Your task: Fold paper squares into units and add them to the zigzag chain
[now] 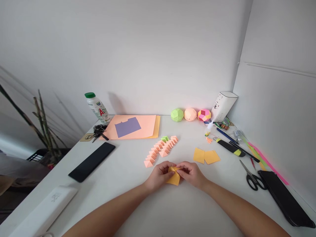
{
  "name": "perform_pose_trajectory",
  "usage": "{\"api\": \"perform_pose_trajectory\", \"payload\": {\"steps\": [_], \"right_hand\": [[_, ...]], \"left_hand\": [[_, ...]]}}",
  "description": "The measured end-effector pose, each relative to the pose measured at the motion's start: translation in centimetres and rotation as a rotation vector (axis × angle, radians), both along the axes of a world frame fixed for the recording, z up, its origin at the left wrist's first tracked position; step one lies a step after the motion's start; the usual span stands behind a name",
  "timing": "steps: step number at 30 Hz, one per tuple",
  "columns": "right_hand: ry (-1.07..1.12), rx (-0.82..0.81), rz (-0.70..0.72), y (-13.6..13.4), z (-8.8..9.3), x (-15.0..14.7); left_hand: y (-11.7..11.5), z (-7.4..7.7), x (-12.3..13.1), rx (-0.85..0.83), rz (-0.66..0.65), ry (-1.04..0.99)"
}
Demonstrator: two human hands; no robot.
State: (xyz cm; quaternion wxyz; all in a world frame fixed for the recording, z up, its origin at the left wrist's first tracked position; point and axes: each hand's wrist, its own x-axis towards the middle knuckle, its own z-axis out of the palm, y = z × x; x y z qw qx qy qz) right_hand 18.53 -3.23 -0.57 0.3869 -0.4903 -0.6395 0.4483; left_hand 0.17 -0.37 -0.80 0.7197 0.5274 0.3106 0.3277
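Between my two hands, just above the table's near middle, is a yellow-orange paper piece [174, 179] with creases meeting near its upper part. My left hand [160, 176] pinches its left side, thumb on top. At its upper right edge, my right hand [192, 173] grips the same paper between thumb and fingers; the fingertips partly hide the folds. Two yellow-orange paper squares [211, 157] lie side by side beyond my right hand. Past my left hand, two rows of folded peach paper units [158, 149] stand with a few green units [164, 139] at the far end.
Peach sheets [148, 128] with a purple paper piece [128, 127] lie by the wall, near a bottle [98, 107]. Three paper balls [190, 114] sit at the back. Scissors [252, 177], a cutter [229, 147] and a black case [283, 197] lie right; a phone [92, 162] left.
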Motion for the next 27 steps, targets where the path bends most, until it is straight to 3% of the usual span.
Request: {"api": "perform_pose_trajectory", "payload": {"steps": [27], "right_hand": [[-0.024,0.052,0.015,-0.10,0.07,-0.06]], "left_hand": [[-0.04,0.33,0.03,-0.032,0.019,-0.016]]}}
